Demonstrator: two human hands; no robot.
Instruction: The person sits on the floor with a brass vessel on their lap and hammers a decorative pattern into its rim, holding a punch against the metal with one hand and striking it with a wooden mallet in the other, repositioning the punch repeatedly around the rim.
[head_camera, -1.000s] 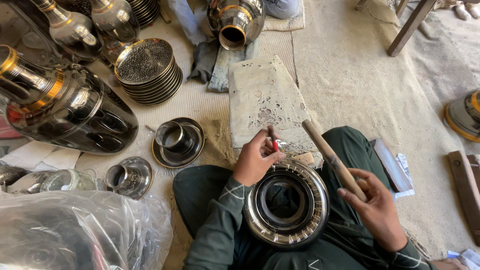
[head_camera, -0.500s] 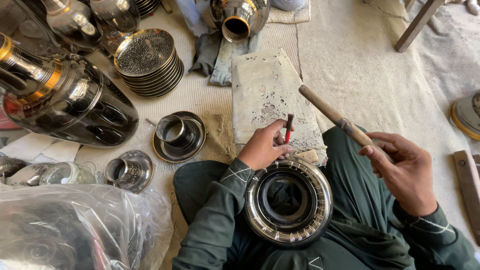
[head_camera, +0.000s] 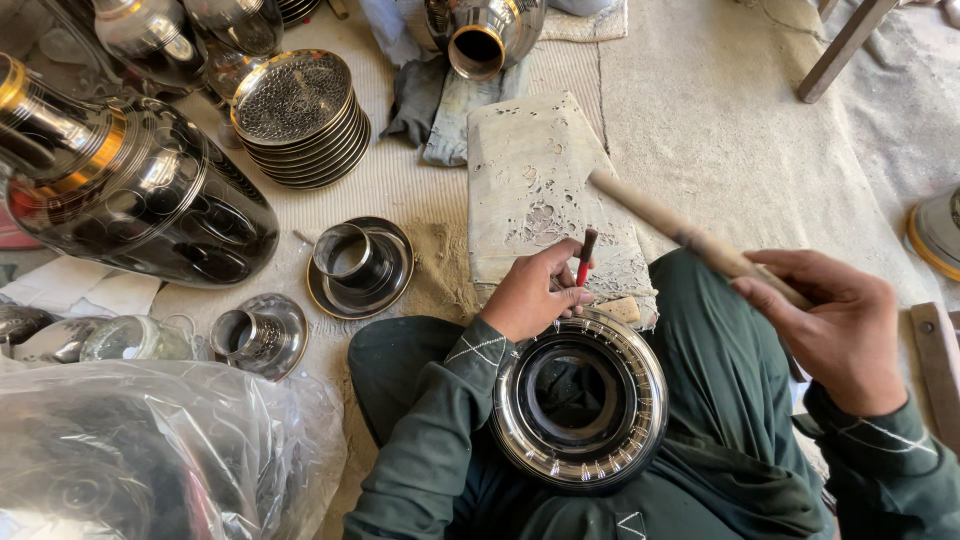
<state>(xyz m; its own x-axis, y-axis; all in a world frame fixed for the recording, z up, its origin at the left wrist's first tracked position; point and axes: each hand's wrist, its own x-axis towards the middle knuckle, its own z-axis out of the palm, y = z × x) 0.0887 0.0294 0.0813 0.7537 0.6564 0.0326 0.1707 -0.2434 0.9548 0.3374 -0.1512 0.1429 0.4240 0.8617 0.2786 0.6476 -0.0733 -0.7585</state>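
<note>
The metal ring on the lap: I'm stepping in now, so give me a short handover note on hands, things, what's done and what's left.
Left hand: holds a red-tipped punch upright at the ring's top rim.
Right hand: grips a wooden stick, raised to the right, clear of the punch.
Ring: rests on the lap, opening up.
Done: short notches show along the lower rim.
Left: the upper rim looks plain, though glare makes it hard to tell.
Nearby on the mat: two flanged cups, stacked perforated plates.

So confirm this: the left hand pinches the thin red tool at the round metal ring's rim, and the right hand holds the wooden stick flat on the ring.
Wrong about the stick. The head view shows the right hand holding the long wooden stick raised, clear of the round metal ring. The left hand does pinch the thin red tool there.
</note>
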